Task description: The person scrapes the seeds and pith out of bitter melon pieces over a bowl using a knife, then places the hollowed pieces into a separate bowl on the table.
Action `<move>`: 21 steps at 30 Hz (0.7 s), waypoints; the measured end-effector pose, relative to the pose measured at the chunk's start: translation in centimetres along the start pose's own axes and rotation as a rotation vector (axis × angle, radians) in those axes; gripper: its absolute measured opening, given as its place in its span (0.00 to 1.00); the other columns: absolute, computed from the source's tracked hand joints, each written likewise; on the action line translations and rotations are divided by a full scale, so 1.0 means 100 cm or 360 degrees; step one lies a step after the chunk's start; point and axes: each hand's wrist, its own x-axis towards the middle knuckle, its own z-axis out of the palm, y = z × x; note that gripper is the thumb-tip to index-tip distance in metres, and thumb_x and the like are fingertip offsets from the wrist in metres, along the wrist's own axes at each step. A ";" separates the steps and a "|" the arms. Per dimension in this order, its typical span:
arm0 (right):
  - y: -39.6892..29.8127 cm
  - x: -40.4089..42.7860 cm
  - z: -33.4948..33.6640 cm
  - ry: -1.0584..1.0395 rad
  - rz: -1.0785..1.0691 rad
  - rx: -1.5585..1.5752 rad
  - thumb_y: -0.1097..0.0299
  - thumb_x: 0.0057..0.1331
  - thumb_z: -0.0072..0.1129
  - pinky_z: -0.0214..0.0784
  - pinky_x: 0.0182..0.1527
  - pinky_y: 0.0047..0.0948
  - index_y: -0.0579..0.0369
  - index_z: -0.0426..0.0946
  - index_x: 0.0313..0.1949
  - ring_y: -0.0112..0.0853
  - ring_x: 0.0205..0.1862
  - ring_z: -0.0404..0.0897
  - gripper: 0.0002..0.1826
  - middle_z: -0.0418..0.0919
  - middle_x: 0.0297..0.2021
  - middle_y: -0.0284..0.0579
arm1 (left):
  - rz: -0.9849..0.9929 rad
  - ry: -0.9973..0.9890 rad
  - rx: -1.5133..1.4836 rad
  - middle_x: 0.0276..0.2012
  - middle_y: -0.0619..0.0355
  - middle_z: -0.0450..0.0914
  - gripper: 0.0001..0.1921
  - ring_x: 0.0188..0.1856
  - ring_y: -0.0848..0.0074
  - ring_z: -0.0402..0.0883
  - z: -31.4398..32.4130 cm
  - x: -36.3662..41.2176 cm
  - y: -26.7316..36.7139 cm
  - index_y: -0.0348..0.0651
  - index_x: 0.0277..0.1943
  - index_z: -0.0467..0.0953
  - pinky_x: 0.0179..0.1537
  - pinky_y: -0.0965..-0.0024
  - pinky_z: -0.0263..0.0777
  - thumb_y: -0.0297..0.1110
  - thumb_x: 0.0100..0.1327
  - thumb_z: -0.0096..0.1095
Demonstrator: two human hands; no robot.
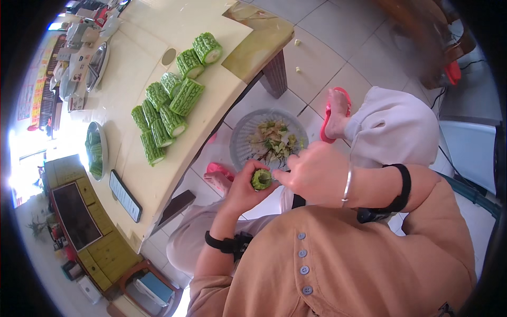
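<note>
My left hand [246, 186] grips a short piece of bitter melon [256, 184], its hollowed cut end turned towards my right hand. Between the fingers of my right hand [317, 174] is a thin metal utensil [275, 179], mostly hidden; its end reaches the melon's opening. Beneath both hands, a grey plastic basket [239, 138] on the floor holds pale pith and vegetable scraps [273, 136]. Several cut bitter melon pieces [187, 97] lie grouped on the table to the left.
The cream table [214, 103] has its edge just left of my hands. On it are a phone [125, 195], a bowl [103, 144] of green vegetables and an oval metal dish [98, 65]. A table leg [275, 75] stands behind the basket. Small scraps [298, 69] dot the tiled floor.
</note>
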 end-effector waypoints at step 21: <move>0.011 0.007 0.036 -0.0211 0.0067 0.0048 0.66 0.60 0.56 0.74 0.27 0.39 0.44 0.81 0.47 0.37 0.28 0.84 0.16 0.80 0.24 0.42 | 0.0020 0.0195 0.0330 0.37 0.49 0.80 0.22 0.38 0.60 0.82 0.014 0.003 -0.024 0.40 0.46 0.69 0.41 0.62 0.75 0.34 0.54 0.77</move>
